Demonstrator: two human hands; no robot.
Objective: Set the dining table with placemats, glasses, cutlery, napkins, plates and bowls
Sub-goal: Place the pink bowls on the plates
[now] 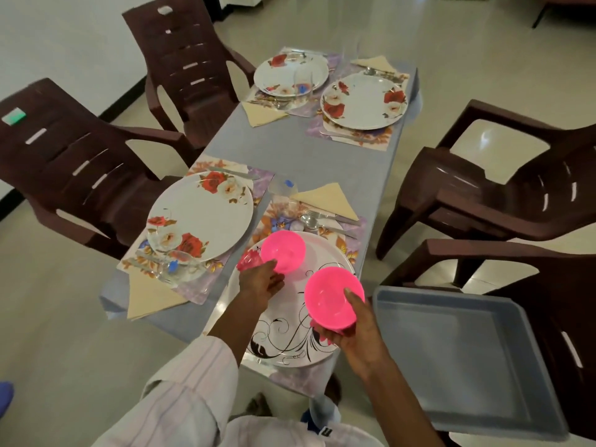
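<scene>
- The rose plate (200, 217) on the near-left placemat (193, 287) is already laid. A napkin (151, 298) and a glass (175, 264) are parked at its near edge, so only a bowl looks to be missing there.
- The left pink bowl (283, 251) is gripped at its near rim by the left hand (261, 282). The fingers (277, 282) are curled in underneath and the thumb seems to be pressed on the rim.
- That bowl is kept low over the far-left part of the swirl plate (290, 317), probably so it can be set down there or swung across to the rose plate.
- A bit more pink (248, 261) is poking out by the knuckles. Whether that's another bowl can't be told.
- The swirl plate is laid at the near end of the tabletop (306, 162), right between the two hands, with cutlery (322, 219) just beyond it.
- The right pink bowl (332, 296) is pinched by the right hand (358, 330), with the thumb hooked over the rim into the bowl and the other fingers tucked beneath.
- It's tipped toward the camera over the plate's right edge. Looks like it's being kept ready for whichever setting gets served next.
- No bowl is seen on the far-left plate (291, 75) or the far-right plate (364, 101) yet.
- A grey tray (464, 350) is resting on the chair at the right, likely what the bowls were carried in.
</scene>
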